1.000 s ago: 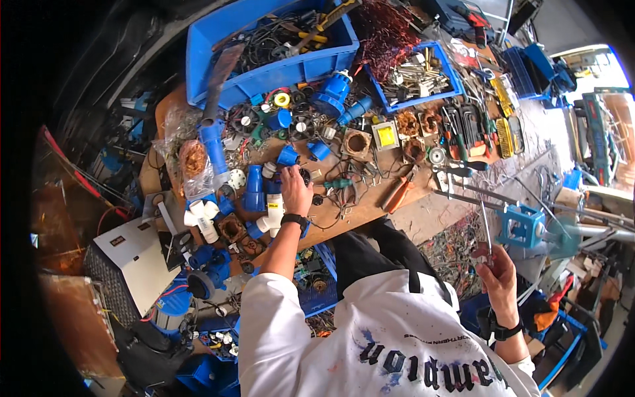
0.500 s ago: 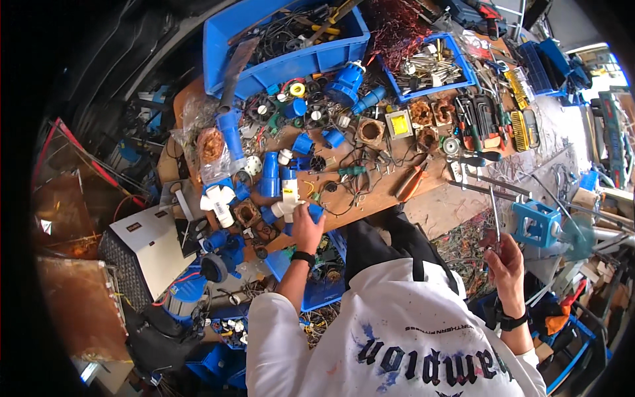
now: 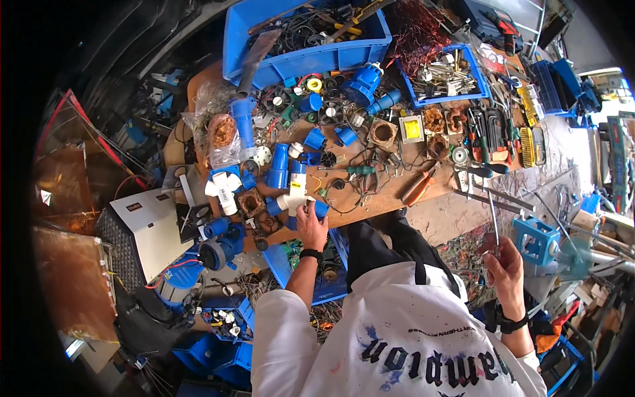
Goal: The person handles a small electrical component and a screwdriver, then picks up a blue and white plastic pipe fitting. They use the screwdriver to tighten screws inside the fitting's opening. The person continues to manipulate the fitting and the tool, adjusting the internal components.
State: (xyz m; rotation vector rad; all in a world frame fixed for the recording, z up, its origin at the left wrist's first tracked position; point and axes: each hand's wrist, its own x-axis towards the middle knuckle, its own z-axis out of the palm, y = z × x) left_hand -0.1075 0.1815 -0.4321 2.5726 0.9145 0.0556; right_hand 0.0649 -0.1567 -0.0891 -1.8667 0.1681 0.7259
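Observation:
My left hand [image 3: 312, 227] is closed over the blue end of a white pipe fitting with blue ends [image 3: 295, 196], at the table's near edge. Just left of it stand a blue cylindrical sleeve [image 3: 278, 167] and another white branched fitting [image 3: 226, 190]. Out to the right, beyond the table edge, my right hand [image 3: 505, 266] grips a screwdriver [image 3: 493, 213] with its thin metal shaft pointing up and away; the fingers hide its handle. Pliers with orange handles [image 3: 418, 188] rest on the table between my hands.
A large blue crate [image 3: 317, 61] of tools and cables stands at the back, with a blue tray [image 3: 456, 98] of metal rods beside it. Hand tools [image 3: 489, 132] line the right side. A light blue metal frame [image 3: 534, 239] is near my right hand. Below the table edge sits a blue bin [image 3: 336, 288].
The view has shifted, so the table and its contents appear farther right and slightly lower. My left hand stays on the fitting, and my right hand keeps the screwdriver in nearly the same place.

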